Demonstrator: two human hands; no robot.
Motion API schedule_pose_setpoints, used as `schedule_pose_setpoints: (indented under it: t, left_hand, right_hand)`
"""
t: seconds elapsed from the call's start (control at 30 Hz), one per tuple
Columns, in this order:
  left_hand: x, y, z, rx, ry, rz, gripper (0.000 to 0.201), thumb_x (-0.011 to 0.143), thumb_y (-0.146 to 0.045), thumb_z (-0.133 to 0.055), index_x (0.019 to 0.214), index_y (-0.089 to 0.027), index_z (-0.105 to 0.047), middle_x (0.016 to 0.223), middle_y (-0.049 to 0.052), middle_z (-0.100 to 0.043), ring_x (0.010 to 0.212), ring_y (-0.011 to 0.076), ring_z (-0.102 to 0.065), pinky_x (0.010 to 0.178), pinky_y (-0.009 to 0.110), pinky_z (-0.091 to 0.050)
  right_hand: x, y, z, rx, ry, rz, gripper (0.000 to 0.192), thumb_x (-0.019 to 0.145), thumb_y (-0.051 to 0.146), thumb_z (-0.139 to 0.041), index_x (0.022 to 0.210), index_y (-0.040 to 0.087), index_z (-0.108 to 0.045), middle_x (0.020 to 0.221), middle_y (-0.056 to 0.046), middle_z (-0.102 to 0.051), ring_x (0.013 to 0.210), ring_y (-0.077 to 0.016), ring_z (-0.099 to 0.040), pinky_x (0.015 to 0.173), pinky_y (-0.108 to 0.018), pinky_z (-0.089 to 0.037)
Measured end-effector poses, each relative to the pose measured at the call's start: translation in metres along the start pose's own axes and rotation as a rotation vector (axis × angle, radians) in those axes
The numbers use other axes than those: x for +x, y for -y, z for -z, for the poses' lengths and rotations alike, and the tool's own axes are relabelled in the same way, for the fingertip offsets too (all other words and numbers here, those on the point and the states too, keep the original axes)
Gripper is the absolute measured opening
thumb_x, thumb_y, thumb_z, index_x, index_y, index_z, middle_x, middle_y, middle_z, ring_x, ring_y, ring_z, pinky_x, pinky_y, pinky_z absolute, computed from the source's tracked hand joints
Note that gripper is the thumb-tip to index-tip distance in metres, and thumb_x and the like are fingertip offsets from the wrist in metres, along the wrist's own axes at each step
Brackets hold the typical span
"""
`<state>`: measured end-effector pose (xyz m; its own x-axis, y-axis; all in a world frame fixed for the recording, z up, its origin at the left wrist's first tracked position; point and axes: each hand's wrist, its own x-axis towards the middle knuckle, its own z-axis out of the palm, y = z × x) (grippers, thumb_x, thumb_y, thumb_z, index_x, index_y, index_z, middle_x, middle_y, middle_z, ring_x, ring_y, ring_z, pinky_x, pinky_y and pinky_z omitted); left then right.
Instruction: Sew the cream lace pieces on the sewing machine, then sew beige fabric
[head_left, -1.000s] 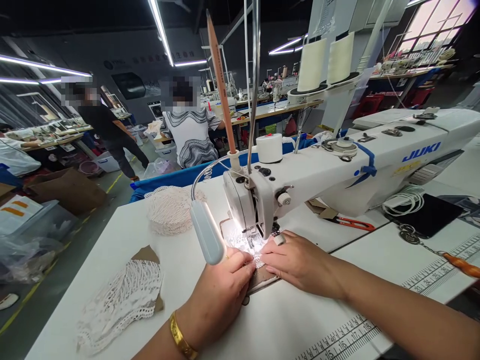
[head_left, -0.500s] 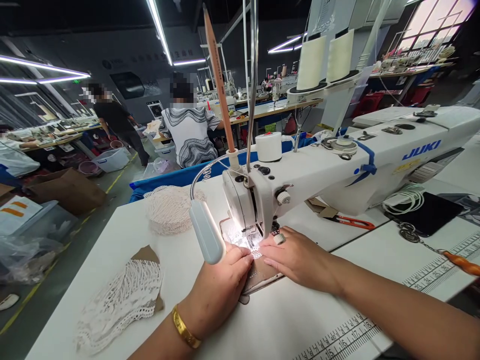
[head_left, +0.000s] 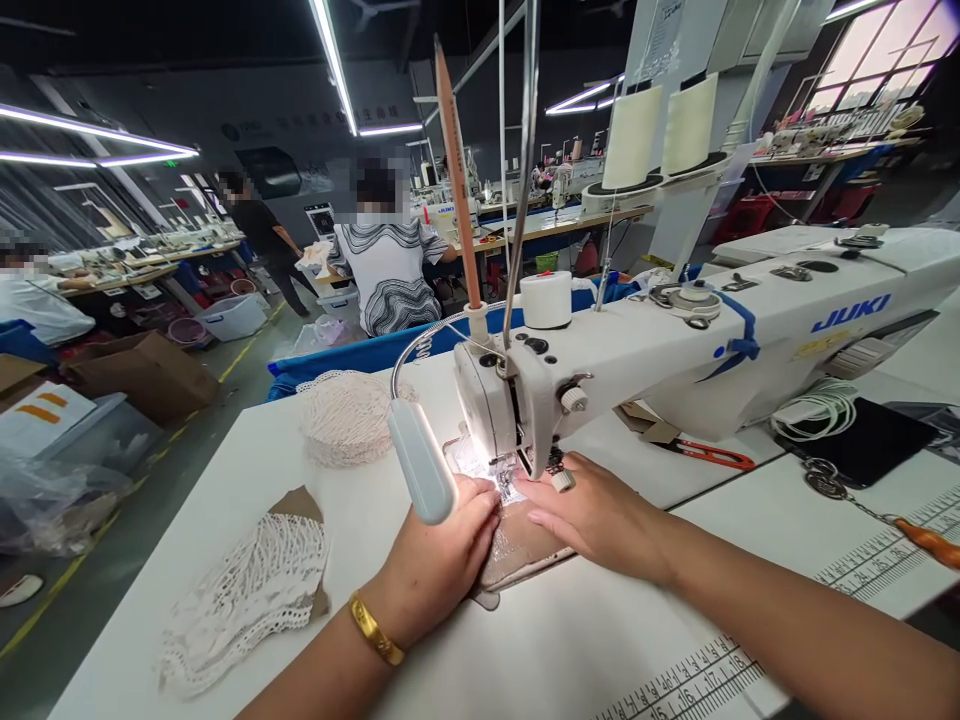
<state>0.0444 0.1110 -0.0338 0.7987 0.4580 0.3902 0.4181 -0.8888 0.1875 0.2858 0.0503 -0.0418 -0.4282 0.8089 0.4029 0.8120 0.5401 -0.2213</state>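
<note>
A small piece of white lace [head_left: 511, 492] lies under the lit presser foot of a white sewing machine [head_left: 491, 400]. My left hand [head_left: 442, 550], with a gold bangle at the wrist, presses its closed thumb and fingers on the lace's left edge. From the right, my right hand [head_left: 600, 515] holds the lace edge by its fingertips, close to the needle. Both hands rest on the brownish plate [head_left: 521, 545] before the foot. Most of the lace is hidden by fingers, lamp and machine head. A grey lamp [head_left: 422, 462] hangs over my left fingers.
One lace bundle [head_left: 251, 580] lies on brown card at the left; a round lace pile [head_left: 349, 418] sits behind. Orange-handled thread snips [head_left: 712, 453], a black phone-like slab [head_left: 874, 440] and a keyring [head_left: 825, 478] lie right. Several people work beyond the table.
The lace has moved farther under the presser foot, so less of it shows in front. Both hands stay beside the needle. The whole view has shifted slightly.
</note>
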Motion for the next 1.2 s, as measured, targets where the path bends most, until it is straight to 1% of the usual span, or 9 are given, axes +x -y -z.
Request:
schedule_pose_setpoints:
  t: [0.1, 0.2, 0.33, 0.43, 0.57, 0.67, 0.77, 0.97, 1.2]
  left_hand:
    - [0.000, 0.002, 0.002, 0.066, 0.042, 0.100, 0.019, 0.104, -0.024, -0.055, 0.117, -0.017, -0.066, 0.114, 0.012, -0.069, 0.104, 0.0301, -0.063, 0.094, 0.049, -0.051]
    - [0.000, -0.004, 0.011, 0.160, 0.058, 0.172, 0.020, 0.102, -0.035, -0.061, 0.096, -0.018, -0.068, 0.098, 0.011, -0.064, 0.091, 0.0308, -0.059, 0.083, 0.051, -0.051]
    - [0.000, -0.019, 0.025, -0.005, 0.079, 0.055, 0.041, 0.105, -0.034, -0.054, 0.067, -0.019, -0.055, 0.083, 0.006, -0.057, 0.079, 0.0234, -0.055, 0.072, 0.040, -0.046]
    - [0.001, -0.019, 0.028, -0.143, 0.055, 0.014, 0.027, 0.106, -0.024, -0.047, 0.081, -0.020, -0.059, 0.094, 0.007, -0.064, 0.086, 0.0223, -0.059, 0.078, 0.038, -0.049]
    - [0.000, -0.006, 0.020, -0.087, 0.094, 0.144, 0.025, 0.107, -0.022, -0.039, 0.101, -0.020, -0.063, 0.096, 0.009, -0.064, 0.087, 0.0256, -0.059, 0.078, 0.042, -0.051]
    - [-0.003, -0.001, 0.016, 0.001, 0.160, 0.155, 0.030, 0.106, -0.022, -0.036, 0.097, -0.020, -0.065, 0.091, 0.008, -0.060, 0.080, 0.0256, -0.056, 0.071, 0.042, -0.050]
    - [-0.003, -0.005, 0.019, 0.002, 0.152, 0.101, 0.030, 0.104, -0.020, -0.038, 0.089, -0.020, -0.064, 0.102, 0.011, -0.064, 0.091, 0.0276, -0.061, 0.081, 0.046, -0.052]
    - [-0.001, -0.012, 0.028, -0.226, 0.250, 0.124, 0.024, 0.106, -0.027, -0.043, 0.099, -0.023, -0.066, 0.092, 0.004, -0.066, 0.083, 0.0213, -0.063, 0.075, 0.035, -0.053]
    - [-0.005, -0.009, 0.017, -0.063, 0.127, 0.003, 0.028, 0.103, -0.016, -0.046, 0.100, -0.023, -0.073, 0.090, 0.006, -0.065, 0.078, 0.0224, -0.059, 0.064, 0.034, -0.045]
  right_hand:
    - [-0.001, 0.000, -0.001, 0.011, -0.059, 0.015, 0.015, 0.099, 0.016, -0.064, 0.113, 0.016, -0.071, 0.095, -0.008, -0.069, 0.090, -0.0256, -0.059, 0.078, -0.036, -0.053]
    - [-0.003, -0.002, 0.000, 0.035, -0.104, 0.036, 0.019, 0.104, 0.018, -0.054, 0.109, 0.016, -0.072, 0.098, -0.010, -0.070, 0.089, -0.0257, -0.059, 0.079, -0.037, -0.053]
    - [-0.005, -0.001, 0.001, 0.108, -0.065, 0.114, 0.025, 0.106, 0.016, -0.045, 0.112, 0.019, -0.069, 0.101, -0.010, -0.072, 0.091, -0.0253, -0.059, 0.081, -0.037, -0.052]
    - [-0.005, 0.002, 0.000, 0.173, -0.008, 0.189, 0.029, 0.103, 0.012, -0.046, 0.122, 0.020, -0.066, 0.109, -0.010, -0.073, 0.097, -0.0246, -0.061, 0.089, -0.037, -0.050]
    - [-0.005, 0.004, -0.001, 0.201, 0.029, 0.163, 0.037, 0.098, 0.009, -0.048, 0.130, 0.020, -0.064, 0.105, -0.007, -0.072, 0.092, -0.0241, -0.058, 0.086, -0.036, -0.049]
    - [-0.005, 0.000, -0.003, 0.154, 0.022, 0.148, 0.032, 0.094, 0.006, -0.047, 0.115, 0.019, -0.067, 0.093, -0.007, -0.068, 0.086, -0.0237, -0.054, 0.080, -0.035, -0.046]
    - [-0.005, -0.002, -0.005, 0.114, -0.022, 0.131, 0.026, 0.092, 0.006, -0.044, 0.099, 0.019, -0.066, 0.083, -0.006, -0.062, 0.079, -0.0233, -0.051, 0.072, -0.034, -0.042]
    - [-0.006, 0.003, -0.004, 0.174, -0.058, 0.228, 0.036, 0.097, 0.007, -0.046, 0.128, 0.018, -0.060, 0.117, -0.010, -0.071, 0.096, -0.0238, -0.057, 0.086, -0.037, -0.046]
    - [-0.007, -0.005, 0.003, 0.008, 0.118, 0.148, 0.021, 0.087, 0.001, -0.054, 0.080, 0.020, -0.059, 0.094, -0.004, -0.069, 0.086, -0.0224, -0.052, 0.079, -0.036, -0.040]
